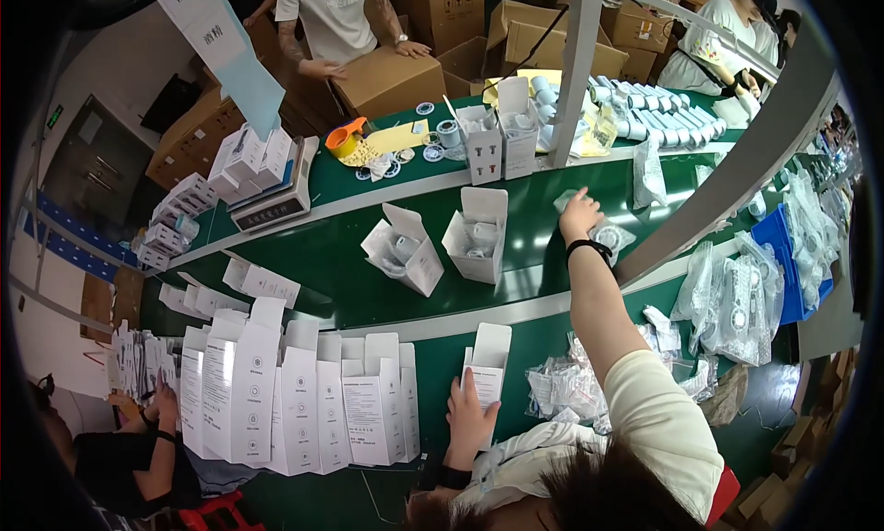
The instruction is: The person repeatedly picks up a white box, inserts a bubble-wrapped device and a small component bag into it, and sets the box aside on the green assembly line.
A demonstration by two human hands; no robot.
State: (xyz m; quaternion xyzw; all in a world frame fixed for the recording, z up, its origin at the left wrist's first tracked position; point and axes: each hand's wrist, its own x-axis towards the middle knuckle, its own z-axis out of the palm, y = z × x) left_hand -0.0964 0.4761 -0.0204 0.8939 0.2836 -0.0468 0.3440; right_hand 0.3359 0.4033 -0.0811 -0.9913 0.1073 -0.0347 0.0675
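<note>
My left hand (471,411) is wrapped round a white carton (488,354) with a raised top flap, at the near edge of the green table. My right arm reaches far across the green belt. My right hand (580,215) has its fingers curled over a see-through plastic bag (564,200); its contents are too small to tell. Beside that wrist lies another see-through bagged part (613,238), possibly joined to the first. Left of the right hand, two open white boxes, one upright (475,245) and one tilted (405,255), stand on the belt with pale bagged parts inside.
A row of white cartons (295,402) stands near left. Bagged parts (562,388) and a blue bin (783,255) lie to the right. A grey post (727,181) slants beside my right arm. Across the belt are an orange tape dispenser (345,140) and pale cylinders (672,116). Co-workers stand around.
</note>
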